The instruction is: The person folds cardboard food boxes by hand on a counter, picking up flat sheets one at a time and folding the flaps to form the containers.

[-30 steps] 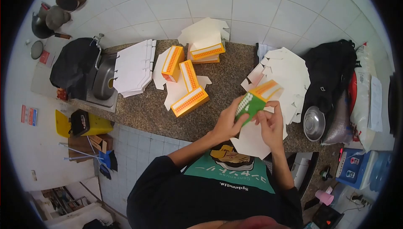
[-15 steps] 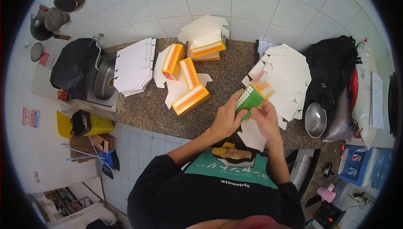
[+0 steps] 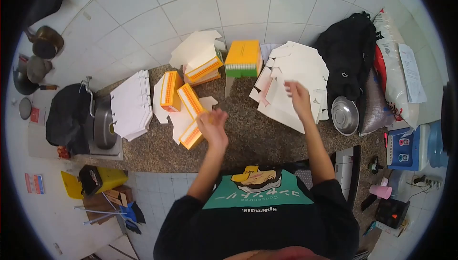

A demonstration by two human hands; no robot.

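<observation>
My left hand [image 3: 213, 125] hovers at the right end of a yellow-orange box [image 3: 192, 136], its fingers apart and holding nothing I can see. Over a stack of flat white cardboard blanks [image 3: 296, 71] is my right hand [image 3: 298, 98], also without anything in it, fingers loosely bent and apart. A yellow and green box [image 3: 243, 58] stands at the back of the counter, between both hands. Left of it are a box with a raised white flap [image 3: 198, 50], an upright orange box [image 3: 170, 91] and another leaning orange box [image 3: 191, 100].
More white cardboard sheets [image 3: 132, 105] lie beside the sink [image 3: 105, 126] on the speckled counter [image 3: 238, 131]. On the right are a metal bowl [image 3: 345, 116], a black bag [image 3: 346, 52] and a large sack [image 3: 389, 59]. A tiled wall rises behind.
The green and yellow box has left both hands and now stands at the back of the counter. My hands have moved apart, left toward the orange boxes, right over the white stack. The view has shifted.
</observation>
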